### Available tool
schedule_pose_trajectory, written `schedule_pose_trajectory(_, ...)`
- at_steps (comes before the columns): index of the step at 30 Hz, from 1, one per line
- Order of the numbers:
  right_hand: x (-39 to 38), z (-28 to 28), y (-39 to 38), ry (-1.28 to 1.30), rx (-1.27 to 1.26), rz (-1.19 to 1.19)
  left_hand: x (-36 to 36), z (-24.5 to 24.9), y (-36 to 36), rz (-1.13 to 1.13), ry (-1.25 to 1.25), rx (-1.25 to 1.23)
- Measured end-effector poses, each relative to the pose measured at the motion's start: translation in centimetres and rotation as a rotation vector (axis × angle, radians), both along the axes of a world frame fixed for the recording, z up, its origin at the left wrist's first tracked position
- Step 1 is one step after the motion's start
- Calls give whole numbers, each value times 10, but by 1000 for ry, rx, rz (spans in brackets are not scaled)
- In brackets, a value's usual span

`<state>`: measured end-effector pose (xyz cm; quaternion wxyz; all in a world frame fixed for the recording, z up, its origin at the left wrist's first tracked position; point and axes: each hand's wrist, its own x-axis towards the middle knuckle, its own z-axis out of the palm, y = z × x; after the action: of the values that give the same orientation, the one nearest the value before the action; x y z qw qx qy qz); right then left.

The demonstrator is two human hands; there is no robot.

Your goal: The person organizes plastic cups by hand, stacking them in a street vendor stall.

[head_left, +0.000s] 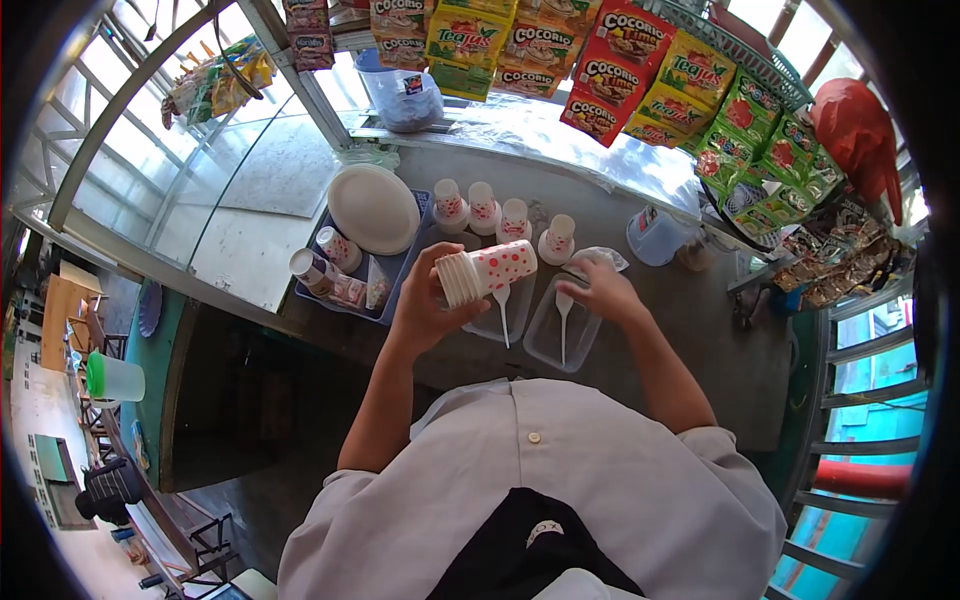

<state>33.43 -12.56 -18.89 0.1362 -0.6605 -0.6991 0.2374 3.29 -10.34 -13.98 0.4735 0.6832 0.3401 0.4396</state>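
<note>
My left hand (420,305) is wrapped around a tilted stack of white paper cups with red dots (503,265), its rims toward the palm. My right hand (605,292) hovers over the right clear plastic container (545,345), thumb and fingers apart, close to a crumpled clear plastic bag (612,260). A white plastic spoon (563,325) lies in that container, below the thumb. Another white spoon (502,315) is in the left clear container (520,318), partly hidden by the cups. Several upside-down dotted cups (515,218) stand in a row behind my hands.
On the left, a blue basket (425,205) holds round white lids or plates (374,210), more cups and small packets. A clear pitcher (655,235) stands at the right. Sachet strips (615,70) hang overhead, and a bucket (400,95) sits on the ledge.
</note>
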Motion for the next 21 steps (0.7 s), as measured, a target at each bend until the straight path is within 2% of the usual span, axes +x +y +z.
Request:
schedule_pose_trajectory(1, 1, -7, -7, -209, 24, -23, -3, -3, 0, 22, -12, -17)
schedule_pose_trajectory(4, 10, -49, -12, -308, 85, -94, -8, -8, 3, 50, -76, -46)
schedule_pose_trajectory(5, 11, -59, -9, -310, 83, -98, -8, -8, 3, 45, -78, -48)
schedule_pose_trajectory(7, 13, -70, 0, -177, -104, -237, -7, -4, 2, -1, -61, -119)
schedule_pose_trajectory(11, 17, -75, 12, -93, -113, -219, -5, -11, -2, -23, -30, -101)
schedule_pose_trajectory(13, 12, -61, 10, -180, 243, -154, -2, -19, -4, -3, 5, -94)
schedule_pose_trajectory(14, 10, -53, 14, -180, 248, -150, -1, -22, -6, -8, -16, -104)
schedule_pose_trajectory(16, -4, -27, 21, 403, 169, -66, 3, -24, -9, -36, -42, -132)
schedule_pose_trajectory(17, -10, -12, 20, 406, 163, -72, 5, -26, -12, -70, -66, -166)
schedule_pose_trajectory(19, -26, 26, 12, 1067, -417, 66, 11, -27, -16, -101, -31, -143)
schedule_pose_trajectory(20, -28, 38, 9, 1071, -416, 56, 15, -26, -16, -126, -3, -104)
schedule_pose_trajectory(21, -30, 49, 7, 1007, -536, 186, 16, -24, -17, -133, -3, -104)
